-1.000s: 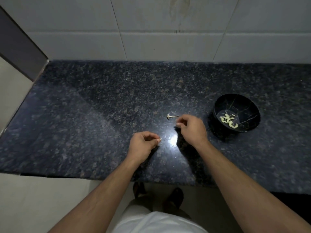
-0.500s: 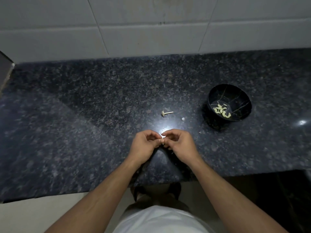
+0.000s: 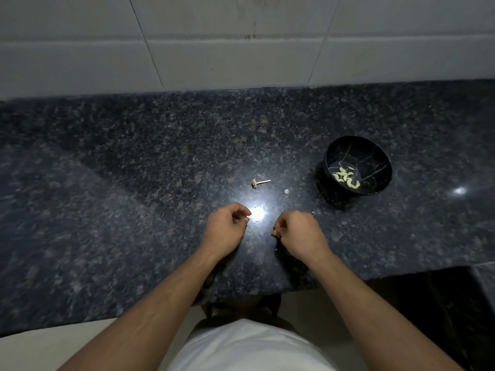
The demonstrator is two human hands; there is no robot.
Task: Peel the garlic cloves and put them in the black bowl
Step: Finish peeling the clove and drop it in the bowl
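Garlic clove: small pale piece pinched at the fingertips of the right hand, which is curled round it, low over the counter. From my feed I can't tell how much skin is left on it; too small.

Using the black bowl as landmark:
- right hand sits on the near left of the bowl, well apart from it
- left hand is further left again, apart from the right hand, fingers curled with a pale fleck at the tips. Looks like a pinched scrap of skin; can't confirm.
- glare spot on the counter lies between the two hands, with tiny flecks around it
- skin flake lies on the counter left of the bowl, nearer to it than the hands
- bare garlic stem with root plate lies further left of that flake, on its side
- peeled cloves are in the bowl, a small heap on its floor
- tiled wall behind everything

My read: peel step on this clove is at or near its end, hands parted. Next move, if the clove is clean: right hand carries it right and away to the bowl, lets go over the heap. Left hand needs to shed its scrap. I see no other unpeeled cloves on the counter, so this may be the last one.
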